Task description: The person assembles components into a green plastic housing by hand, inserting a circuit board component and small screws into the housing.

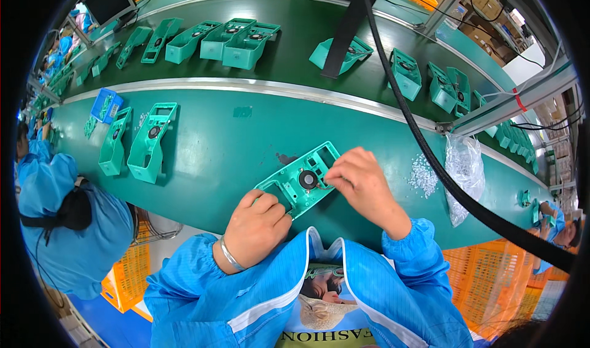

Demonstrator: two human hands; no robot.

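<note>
A green plastic housing point(284, 184) lies slantwise on the workbench in front of me. A round black speaker point(308, 179) sits inside it. My left hand point(257, 228), with a metal bangle at the wrist, is closed on the near left end of the housing. My right hand point(364, 185) is at the far right end, its thumb and fingers pinched together just beside the speaker. What the pinch holds is too small to make out; a thin dark line, perhaps a wire, runs between the fingertips and the speaker.
Two similar housings point(152, 140) and a blue bin point(106, 105) stand at the left. Small clear pieces point(423, 176) lie right, beside a plastic bag point(464, 173). A thick black cable point(424, 133) crosses the right side. More housings point(246, 45) line the conveyor beyond. A co-worker point(74, 219) sits left.
</note>
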